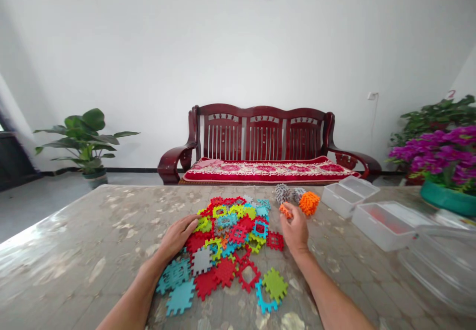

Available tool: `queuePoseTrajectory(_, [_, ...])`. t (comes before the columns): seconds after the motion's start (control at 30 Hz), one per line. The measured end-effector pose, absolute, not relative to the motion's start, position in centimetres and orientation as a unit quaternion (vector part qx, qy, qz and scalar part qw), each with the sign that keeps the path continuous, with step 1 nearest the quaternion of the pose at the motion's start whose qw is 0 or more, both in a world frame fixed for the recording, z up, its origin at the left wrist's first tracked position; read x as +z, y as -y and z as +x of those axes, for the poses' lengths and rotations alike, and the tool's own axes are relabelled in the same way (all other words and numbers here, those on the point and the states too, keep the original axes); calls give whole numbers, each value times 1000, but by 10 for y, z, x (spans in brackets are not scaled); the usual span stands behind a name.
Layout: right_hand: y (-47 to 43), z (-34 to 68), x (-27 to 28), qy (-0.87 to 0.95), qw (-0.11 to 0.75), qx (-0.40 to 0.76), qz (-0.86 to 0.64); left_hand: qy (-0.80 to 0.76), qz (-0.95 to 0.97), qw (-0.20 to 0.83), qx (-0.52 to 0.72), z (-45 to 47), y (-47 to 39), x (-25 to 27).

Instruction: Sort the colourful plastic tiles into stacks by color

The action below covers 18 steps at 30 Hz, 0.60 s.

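Observation:
A heap of interlocking plastic tiles point(224, 272) in red, lime, blue, teal and grey is spread over the table. My left hand point(179, 237) lies along the heap's left side, fingers stretched out, its tips at a lime tile point(203, 225). To the right of the heap, my right hand point(296, 228) pinches a small orange piece point(285, 211) between thumb and fingers; part of it is hidden by them. Just beyond that hand stand a grey stack of tiles point(282, 194), a smaller grey stack point(298, 194) and an orange stack point(309, 203).
Translucent plastic boxes point(383, 226) stand on the right of the table point(92, 241), one with something red inside. Clear lids point(439, 265) lie nearer. A pot of purple flowers point(442, 156) is at far right. Behind the table is a wooden bench point(260, 134).

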State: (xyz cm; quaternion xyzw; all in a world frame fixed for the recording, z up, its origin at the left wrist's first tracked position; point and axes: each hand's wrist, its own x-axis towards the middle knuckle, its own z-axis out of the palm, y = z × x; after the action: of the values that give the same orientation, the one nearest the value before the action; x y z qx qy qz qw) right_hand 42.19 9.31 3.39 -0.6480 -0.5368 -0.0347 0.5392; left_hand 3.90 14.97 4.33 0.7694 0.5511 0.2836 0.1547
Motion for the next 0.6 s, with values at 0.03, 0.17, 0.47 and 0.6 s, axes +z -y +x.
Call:
queuePoseTrajectory(0.03, [-95, 429, 34, 522, 526, -53, -669, -554, 767, 155, 284, 39, -151, 43])
queuePoseTrajectory(0.17, [-101, 445, 32, 506, 420, -82, -749, -564, 759, 157, 283, 38, -155, 40])
queuePoseTrajectory(0.47, [-111, 447, 51, 513, 212, -78, -828, -562, 760, 160, 284, 35, -160, 33])
queuePoseTrajectory(0.6, [-114, 451, 52, 530, 167, -87, -827, -551, 768, 154, 286, 35, -161, 31])
